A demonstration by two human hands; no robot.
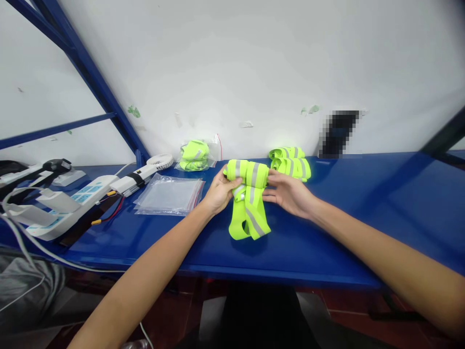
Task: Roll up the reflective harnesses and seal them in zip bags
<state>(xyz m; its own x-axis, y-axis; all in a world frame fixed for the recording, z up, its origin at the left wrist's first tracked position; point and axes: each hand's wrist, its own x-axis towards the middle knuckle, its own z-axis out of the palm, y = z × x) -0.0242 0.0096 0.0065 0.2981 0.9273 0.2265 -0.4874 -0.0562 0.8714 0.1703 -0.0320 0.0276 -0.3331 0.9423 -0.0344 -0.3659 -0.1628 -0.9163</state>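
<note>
Strap [256,175] between left grip [220,191] and right grip [290,194]: fluorescent yellow-green, grey-striped. Counter [345,223] beneath both: plain blue. Power strip [105,182] left of both: white, light-blue sockets [83,196].

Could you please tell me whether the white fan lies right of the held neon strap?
No, the white fan lies left of the neon strap.

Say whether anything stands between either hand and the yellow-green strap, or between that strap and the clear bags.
Nothing visible separates the left hand or right hand from the strap: the left holds it, the right is at its right edge. Toward the clear bags, only the left hand lies between.
</note>
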